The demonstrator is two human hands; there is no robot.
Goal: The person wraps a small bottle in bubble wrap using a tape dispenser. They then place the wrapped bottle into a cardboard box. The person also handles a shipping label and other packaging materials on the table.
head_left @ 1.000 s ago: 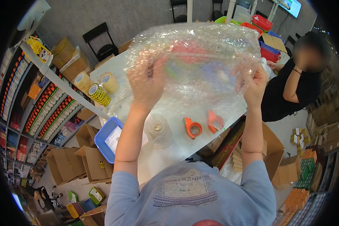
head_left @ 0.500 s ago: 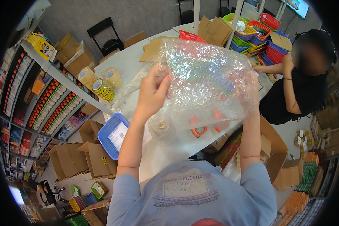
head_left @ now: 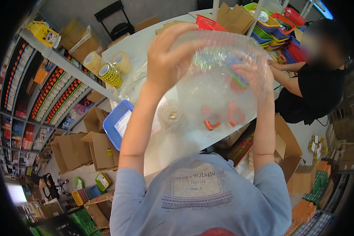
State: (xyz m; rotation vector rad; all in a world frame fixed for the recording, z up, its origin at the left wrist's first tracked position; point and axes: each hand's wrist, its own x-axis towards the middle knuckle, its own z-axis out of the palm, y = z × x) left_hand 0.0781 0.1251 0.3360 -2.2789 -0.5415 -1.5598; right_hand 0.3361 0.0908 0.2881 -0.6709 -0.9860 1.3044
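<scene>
A sheet of clear bubble wrap (head_left: 220,92) hangs stretched between my hands above the white table. My left hand (head_left: 167,59) grips its upper left part, with thumb and fingers curved along the edge. My right hand (head_left: 257,76) holds the right side; its fingers show blurred through the plastic. Below the wrap, near my left forearm, lies a round, clear-wrapped thing (head_left: 170,115) with a small gold-coloured centre. Two orange curved pieces (head_left: 212,125) show through the wrap on the table; their kind is unclear.
Left of the wrap stand rolls of tape (head_left: 111,74) and a blue basket (head_left: 118,125) with a white sheet inside. Coloured baskets (head_left: 277,29) are stacked at the far right, beside a person in black (head_left: 322,84). Open cartons (head_left: 69,153) stand lower left; white poles rise from the table.
Both hands have shifted the wrap; my left hand has risen and its fingers now reach over the upper edge. The right fingers show more clearly through the plastic. The person's arm has lowered.
</scene>
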